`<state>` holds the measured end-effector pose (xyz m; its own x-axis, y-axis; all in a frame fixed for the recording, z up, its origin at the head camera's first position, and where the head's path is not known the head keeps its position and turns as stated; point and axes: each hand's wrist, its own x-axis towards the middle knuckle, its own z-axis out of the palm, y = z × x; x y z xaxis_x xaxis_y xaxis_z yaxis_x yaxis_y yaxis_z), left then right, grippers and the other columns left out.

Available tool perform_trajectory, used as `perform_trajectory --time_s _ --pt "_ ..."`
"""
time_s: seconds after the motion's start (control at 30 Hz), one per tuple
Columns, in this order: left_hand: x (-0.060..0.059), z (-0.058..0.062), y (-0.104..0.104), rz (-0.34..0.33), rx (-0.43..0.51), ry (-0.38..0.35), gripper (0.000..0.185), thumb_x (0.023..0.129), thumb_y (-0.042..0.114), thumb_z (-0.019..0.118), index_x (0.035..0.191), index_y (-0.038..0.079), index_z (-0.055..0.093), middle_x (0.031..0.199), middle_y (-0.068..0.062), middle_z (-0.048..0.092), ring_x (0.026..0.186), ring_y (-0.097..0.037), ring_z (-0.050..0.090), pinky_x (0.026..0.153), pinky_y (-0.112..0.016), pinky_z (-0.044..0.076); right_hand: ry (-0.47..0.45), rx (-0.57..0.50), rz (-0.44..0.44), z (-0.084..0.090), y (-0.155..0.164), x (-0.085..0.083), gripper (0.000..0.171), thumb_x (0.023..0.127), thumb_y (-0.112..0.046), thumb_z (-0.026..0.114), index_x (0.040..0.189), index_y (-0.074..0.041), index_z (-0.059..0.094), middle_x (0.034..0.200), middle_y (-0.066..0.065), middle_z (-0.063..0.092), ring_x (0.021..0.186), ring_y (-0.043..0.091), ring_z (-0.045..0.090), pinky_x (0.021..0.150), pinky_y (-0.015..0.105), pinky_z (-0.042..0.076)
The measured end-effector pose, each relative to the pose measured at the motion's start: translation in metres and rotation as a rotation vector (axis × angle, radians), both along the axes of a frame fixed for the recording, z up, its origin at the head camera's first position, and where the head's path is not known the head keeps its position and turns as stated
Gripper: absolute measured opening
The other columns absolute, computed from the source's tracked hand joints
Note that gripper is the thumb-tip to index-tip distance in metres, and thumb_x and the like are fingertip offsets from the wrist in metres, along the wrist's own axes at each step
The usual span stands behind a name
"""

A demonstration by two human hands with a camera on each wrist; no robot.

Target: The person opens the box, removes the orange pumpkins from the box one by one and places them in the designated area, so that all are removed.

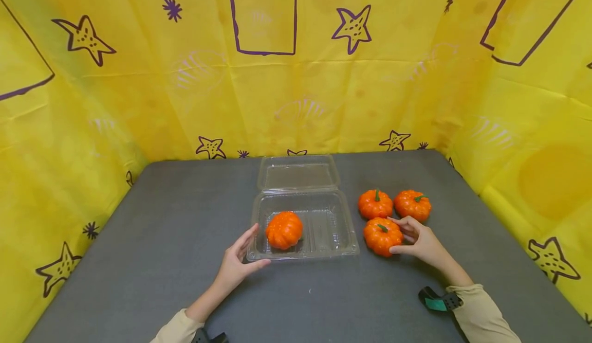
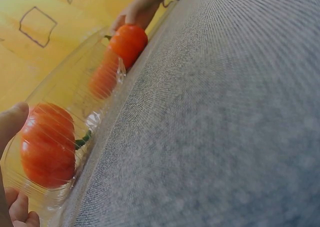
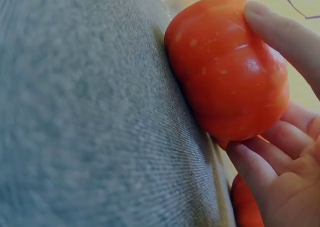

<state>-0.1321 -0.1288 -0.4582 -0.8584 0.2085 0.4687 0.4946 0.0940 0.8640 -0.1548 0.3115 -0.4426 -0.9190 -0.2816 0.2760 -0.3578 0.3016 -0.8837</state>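
A clear plastic clamshell container (image 1: 302, 256) lies with its lid folded back. In its left half sits one small orange pumpkin (image 1: 284, 230), whose green stem shows only in the left wrist view. My left hand (image 1: 235, 262) grips the container's near left corner, thumb along the front and fingers at the left side. To the right of the container, my right hand (image 1: 422, 242) holds another small pumpkin (image 1: 382, 236) between thumb and fingers. That pumpkin (image 3: 225, 67) appears to rest on the table, stem up in the head view.
Behind the held pumpkin stand two more, a left pumpkin (image 1: 373, 204) and a right pumpkin (image 1: 413, 205). The container's open lid (image 1: 298, 173) lies toward the back of the grey table (image 1: 194, 204). Yellow patterned cloth (image 1: 277, 86) surrounds the table's back and sides.
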Motion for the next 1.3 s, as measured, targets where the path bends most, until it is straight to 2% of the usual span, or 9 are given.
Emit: perform_trajectory --time_s 0.23,0.37,0.57,0.63,0.73,0.83,1.1,1.3 --pt "0.001 0.002 0.000 -0.010 -0.007 -0.001 0.077 0.064 -0.007 0.076 0.130 -0.009 0.038 0.130 -0.031 0.036 0.122 -0.024 0.037 0.097 -0.017 0.026 0.011 0.077 -0.030 0.004 0.001 0.002 0.047 0.065 -0.005 0.079 0.102 0.003 0.052 0.117 0.026 0.052 0.099 -0.003 0.051 0.081 0.013 0.040" --pt "0.003 0.004 0.001 -0.014 -0.013 0.001 0.077 0.063 -0.010 0.075 0.130 -0.011 0.037 0.130 -0.032 0.035 0.122 -0.025 0.036 0.097 -0.017 0.026 0.015 0.107 -0.038 0.005 0.000 0.002 0.049 0.065 -0.008 0.080 0.104 0.002 0.052 0.116 0.023 0.053 0.099 -0.004 0.050 0.081 0.012 0.040" --pt "0.003 0.004 0.000 -0.014 -0.009 -0.006 0.075 0.064 -0.009 0.075 0.129 -0.011 0.037 0.130 -0.030 0.036 0.122 -0.024 0.037 0.097 -0.018 0.026 0.029 0.153 -0.052 0.005 -0.002 0.002 0.056 0.064 -0.010 0.081 0.110 0.002 0.052 0.114 0.020 0.054 0.102 0.014 0.053 0.082 0.014 0.040" --pt "0.002 -0.001 -0.001 -0.009 -0.008 -0.007 0.076 0.064 -0.007 0.076 0.129 -0.010 0.038 0.130 -0.029 0.037 0.122 -0.022 0.037 0.096 -0.017 0.027 0.036 0.150 -0.045 0.005 -0.003 0.003 0.058 0.064 -0.010 0.081 0.112 0.004 0.051 0.113 0.021 0.054 0.103 0.014 0.053 0.082 0.013 0.040" --pt "0.002 -0.002 -0.001 -0.006 -0.004 -0.011 0.076 0.063 -0.007 0.076 0.129 -0.010 0.038 0.130 -0.030 0.037 0.122 -0.017 0.038 0.096 -0.017 0.027 0.057 0.130 -0.018 0.006 -0.003 0.004 0.061 0.064 -0.007 0.080 0.114 0.007 0.048 0.114 0.024 0.052 0.103 0.003 0.050 0.084 0.011 0.037" --pt "0.002 -0.001 0.000 -0.010 -0.006 -0.016 0.077 0.063 -0.008 0.076 0.130 -0.011 0.037 0.130 -0.031 0.036 0.122 -0.014 0.037 0.097 -0.017 0.026 0.084 0.106 0.013 0.008 -0.002 0.004 0.065 0.063 -0.002 0.080 0.116 0.010 0.044 0.117 0.028 0.049 0.104 -0.003 0.046 0.086 0.010 0.035" --pt "0.003 0.004 -0.001 -0.003 -0.003 0.001 0.076 0.063 -0.009 0.075 0.129 -0.011 0.038 0.130 -0.030 0.036 0.122 -0.023 0.036 0.096 -0.017 0.026 0.135 0.083 0.025 0.013 0.000 0.001 0.068 0.063 0.004 0.077 0.120 0.012 0.042 0.120 0.032 0.045 0.110 0.008 0.048 0.086 0.013 0.037" --pt "0.001 0.003 -0.001 -0.014 -0.010 0.003 0.076 0.063 -0.010 0.075 0.129 -0.013 0.036 0.130 -0.032 0.035 0.122 -0.027 0.035 0.097 -0.017 0.026 0.190 0.012 0.046 0.024 0.001 0.001 0.067 0.063 0.012 0.074 0.122 0.012 0.042 0.124 0.014 0.049 0.113 0.009 0.047 0.088 0.017 0.038"
